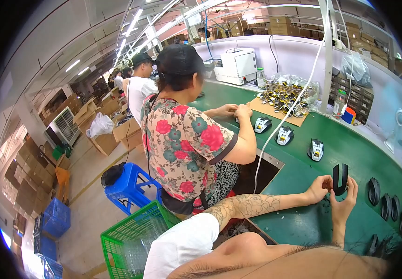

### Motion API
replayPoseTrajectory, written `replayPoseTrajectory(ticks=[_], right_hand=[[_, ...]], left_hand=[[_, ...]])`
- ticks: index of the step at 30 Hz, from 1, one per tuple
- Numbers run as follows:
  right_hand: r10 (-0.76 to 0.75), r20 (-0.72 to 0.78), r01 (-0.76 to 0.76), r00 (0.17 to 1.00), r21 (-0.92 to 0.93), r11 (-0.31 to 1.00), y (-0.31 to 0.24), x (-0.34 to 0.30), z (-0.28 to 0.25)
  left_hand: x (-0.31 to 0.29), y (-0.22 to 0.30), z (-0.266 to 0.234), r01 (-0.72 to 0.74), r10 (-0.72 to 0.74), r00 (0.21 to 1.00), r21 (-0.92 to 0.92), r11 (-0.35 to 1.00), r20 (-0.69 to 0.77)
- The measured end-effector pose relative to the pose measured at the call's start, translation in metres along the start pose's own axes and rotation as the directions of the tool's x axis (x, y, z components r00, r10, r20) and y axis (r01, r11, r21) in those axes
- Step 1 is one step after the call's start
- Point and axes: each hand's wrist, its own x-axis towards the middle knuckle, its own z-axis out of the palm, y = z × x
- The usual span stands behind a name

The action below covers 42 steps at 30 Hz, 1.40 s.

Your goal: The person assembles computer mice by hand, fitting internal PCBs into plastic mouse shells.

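**Black U-shaped shell held up over the bench, right hand carrying it**

Black U-shaped shell [344, 176] is raised above the near part of the green bench [294, 228], open end up. Right hand [343, 204] has it pinched, thumb and fingers low on the right side. Left hand [318, 189] is at its left edge, fingertips bunched together; can't tell if they clamp the shell or only touch it.

Handling, my read: light, stiff moulded plastic, maybe a bit slick. The two prongs look like the weak spot: could flex or snap if squeezed together. Best hold is the closed bend at the bottom, other hand steadying one edge.

Hard to see: fingers cover the lower edges, inner face can't be made out, and anything small between the left fingertips is lost. Loose black shells [374, 191] lie to the right; the farthest run into the dark fisheye rim.
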Motion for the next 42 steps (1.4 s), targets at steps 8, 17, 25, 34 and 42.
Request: replayPoseTrajectory(ticks=[8,17,25,34,42], right_hand=[[0.033,-0.05,-0.034,0.998,-0.021,0.999,-0.004,-0.002,-0.001],[0.214,-0.041,-0.212,0.976,0.043,0.976,0.0,0.004,0.01],[0.255,0.166,-0.239,0.953,-0.111,0.965,0.035,0.041,0.042],[0.303,0.256,-0.238,0.918,-0.255,0.937,0.041,0.09,0.142],[0.378,0.246,-0.224,0.893,-0.485,0.845,0.019,0.069,0.162]], left_hand=[[-0.009,0.012,0.003,-0.003,0.004,1.0,0.079,0.997,-0.012],[-0.017,0.028,0.005,-0.138,0.12,0.99,0.376,0.916,0.07],[-0.029,0.026,0.011,-0.251,0.247,0.962,0.747,0.616,0.12],[-0.039,0.021,0.009,-0.059,0.362,0.809,0.55,0.833,-0.462],[-0.031,0.018,-0.017,-0.107,0.241,0.737,0.243,0.964,-0.632]])
